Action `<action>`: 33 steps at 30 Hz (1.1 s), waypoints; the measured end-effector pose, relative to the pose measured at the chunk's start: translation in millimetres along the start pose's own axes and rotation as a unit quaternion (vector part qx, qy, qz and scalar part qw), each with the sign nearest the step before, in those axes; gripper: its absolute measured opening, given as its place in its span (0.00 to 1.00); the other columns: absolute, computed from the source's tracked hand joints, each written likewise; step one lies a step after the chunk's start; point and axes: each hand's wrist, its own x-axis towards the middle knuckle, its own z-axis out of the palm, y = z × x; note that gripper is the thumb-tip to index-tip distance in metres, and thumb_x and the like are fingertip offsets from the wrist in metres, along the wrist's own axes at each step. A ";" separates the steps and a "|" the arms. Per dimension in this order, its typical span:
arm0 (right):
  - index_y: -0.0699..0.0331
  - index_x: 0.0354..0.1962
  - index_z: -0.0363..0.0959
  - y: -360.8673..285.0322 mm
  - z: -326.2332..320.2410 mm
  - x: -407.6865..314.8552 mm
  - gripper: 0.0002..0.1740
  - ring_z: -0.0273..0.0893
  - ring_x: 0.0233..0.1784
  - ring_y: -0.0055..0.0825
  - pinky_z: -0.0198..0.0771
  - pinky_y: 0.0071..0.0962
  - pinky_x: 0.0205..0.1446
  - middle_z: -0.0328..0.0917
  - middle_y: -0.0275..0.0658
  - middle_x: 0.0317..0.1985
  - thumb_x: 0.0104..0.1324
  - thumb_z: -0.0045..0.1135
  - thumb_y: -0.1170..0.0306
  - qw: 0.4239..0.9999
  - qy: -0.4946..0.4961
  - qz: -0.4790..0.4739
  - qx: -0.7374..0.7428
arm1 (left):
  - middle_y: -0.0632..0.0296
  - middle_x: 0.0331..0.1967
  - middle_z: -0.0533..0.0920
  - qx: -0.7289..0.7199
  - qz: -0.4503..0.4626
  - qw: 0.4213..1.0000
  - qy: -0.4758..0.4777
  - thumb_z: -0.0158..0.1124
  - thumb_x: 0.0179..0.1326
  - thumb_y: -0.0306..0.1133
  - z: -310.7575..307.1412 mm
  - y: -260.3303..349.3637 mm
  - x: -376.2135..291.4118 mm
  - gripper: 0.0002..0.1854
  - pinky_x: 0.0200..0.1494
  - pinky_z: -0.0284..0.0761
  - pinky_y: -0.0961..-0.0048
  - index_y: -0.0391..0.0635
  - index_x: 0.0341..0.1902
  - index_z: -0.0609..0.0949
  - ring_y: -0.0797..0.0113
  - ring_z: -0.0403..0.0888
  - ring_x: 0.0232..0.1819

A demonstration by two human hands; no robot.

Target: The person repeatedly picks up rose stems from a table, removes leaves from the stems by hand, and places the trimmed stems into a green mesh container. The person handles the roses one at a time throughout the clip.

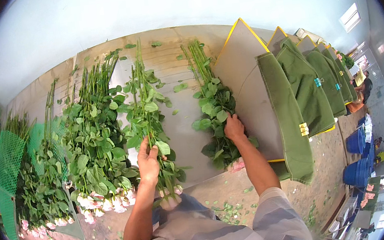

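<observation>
My left hand (148, 160) holds a few long-stemmed roses (147, 107), thumb and fingers closed about the leafy stems. Their pale pink heads point towards my body, and the cut ends point to the wall. To the right, my right hand (234, 128) grips the leafy part of another rose bunch (212, 100); leaves hide some of its fingers. Pink heads of that bunch show below my wrist. Left of my left hand lies a thick pile of pink roses (98, 137) on the table (186, 131).
Further left, more roses (44, 193) lie beside green plastic mesh (10, 165). Grey boards with yellow edges (244, 78) stand at the right, draped with green cloth (286, 120) held by clips. Blue buckets (357, 172) and a person (362, 88) are farther right. Leaves litter the floor (234, 207).
</observation>
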 end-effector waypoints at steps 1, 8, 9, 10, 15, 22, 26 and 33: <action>0.61 0.66 0.53 2.8 7.1 1.4 0.34 0.71 0.50 0.53 0.72 0.50 0.49 0.62 0.51 0.53 0.63 0.52 0.71 1.000 -0.019 0.017 -0.001 | 0.66 0.32 0.73 -0.006 -0.013 1.000 -0.001 0.47 0.67 0.22 5.3 -3.9 0.9 0.22 0.28 0.75 0.75 0.40 0.65 0.68 0.75 0.72 0.27; 0.60 0.65 0.55 13.6 -0.2 -2.3 0.31 0.71 0.50 0.52 0.69 0.50 0.49 0.64 0.50 0.50 0.64 0.49 0.71 0.993 0.049 -0.005 0.108 | 0.64 0.32 0.75 0.015 -0.054 0.998 -0.022 0.48 0.67 0.22 48.5 -37.6 6.8 0.22 0.27 0.75 0.74 0.41 0.65 0.66 0.75 0.73 0.28; 0.61 0.64 0.56 12.1 -3.9 -4.3 0.30 0.71 0.49 0.53 0.69 0.50 0.48 0.65 0.50 0.50 0.64 0.48 0.71 0.988 0.085 -0.014 0.126 | 0.64 0.33 0.75 0.002 -0.062 0.998 -0.030 0.48 0.67 0.22 54.9 -42.0 8.7 0.22 0.27 0.75 0.74 0.41 0.65 0.66 0.75 0.73 0.28; 0.61 0.63 0.57 10.0 -6.6 -8.0 0.29 0.71 0.47 0.53 0.70 0.50 0.47 0.65 0.50 0.49 0.64 0.48 0.71 0.982 0.124 -0.023 0.143 | 0.64 0.35 0.76 -0.003 -0.063 0.998 -0.030 0.49 0.66 0.23 60.6 -46.3 9.6 0.23 0.28 0.75 0.74 0.42 0.65 0.66 0.75 0.73 0.29; 0.64 0.60 0.61 6.2 -12.1 -19.4 0.26 0.72 0.42 0.54 0.71 0.49 0.42 0.65 0.50 0.48 0.64 0.48 0.72 0.963 0.187 -0.039 0.188 | 0.62 0.40 0.77 0.047 -0.065 0.997 -0.009 0.50 0.65 0.24 80.2 -63.4 18.7 0.24 0.35 0.72 0.74 0.42 0.66 0.66 0.75 0.74 0.34; 0.67 0.59 0.61 8.0 8.7 -0.8 0.26 0.72 0.44 0.55 0.71 0.50 0.45 0.65 0.51 0.48 0.63 0.52 0.72 0.995 0.069 -0.016 0.077 | 0.53 0.55 0.74 0.126 -0.095 0.987 0.029 0.52 0.64 0.25 89.3 -97.1 39.4 0.25 0.49 0.72 0.71 0.39 0.66 0.66 0.65 0.75 0.50; 0.68 0.57 0.64 1.4 -3.2 -8.0 0.25 0.70 0.51 0.53 0.68 0.49 0.53 0.64 0.52 0.52 0.62 0.53 0.71 0.990 0.102 -0.022 0.098 | 0.55 0.50 0.78 0.241 -0.059 0.968 0.035 0.53 0.63 0.26 89.7 -122.8 52.1 0.24 0.45 0.73 0.66 0.42 0.64 0.67 0.62 0.77 0.43; 0.68 0.58 0.63 -48.8 -23.5 -65.9 0.25 0.68 0.56 0.50 0.65 0.43 0.59 0.67 0.52 0.55 0.64 0.50 0.70 0.917 0.167 -0.157 0.327 | 0.58 0.42 0.79 0.226 -0.198 0.953 -0.045 0.54 0.65 0.31 85.9 -127.7 56.3 0.21 0.45 0.71 0.64 0.44 0.61 0.71 0.64 0.76 0.40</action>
